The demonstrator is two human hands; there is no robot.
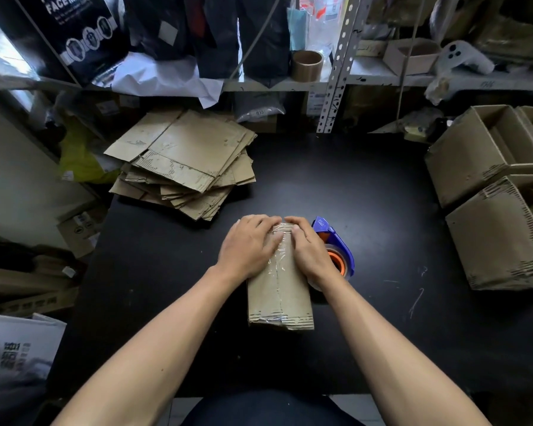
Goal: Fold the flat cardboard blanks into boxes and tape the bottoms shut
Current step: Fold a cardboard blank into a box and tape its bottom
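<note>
A folded cardboard box point(279, 295) stands bottom-up in the middle of the black table point(366, 226), with clear tape running along its centre seam. My left hand point(248, 245) presses flat on the far left of the box bottom, fingers reaching over the far edge. My right hand point(306, 249) lies on the far right side, its fingers curved over the same far edge onto the tape. A blue and orange tape dispenser point(336, 247) sits on the table just right of the box, partly hidden by my right hand. A stack of flat cardboard blanks point(185, 162) lies at the far left.
Several folded open boxes point(499, 195) are piled at the table's right edge. A metal shelf point(336, 72) behind the table holds a brown tape roll point(306, 66), bags and papers. Cartons and a white bag point(16, 355) crowd the floor on the left.
</note>
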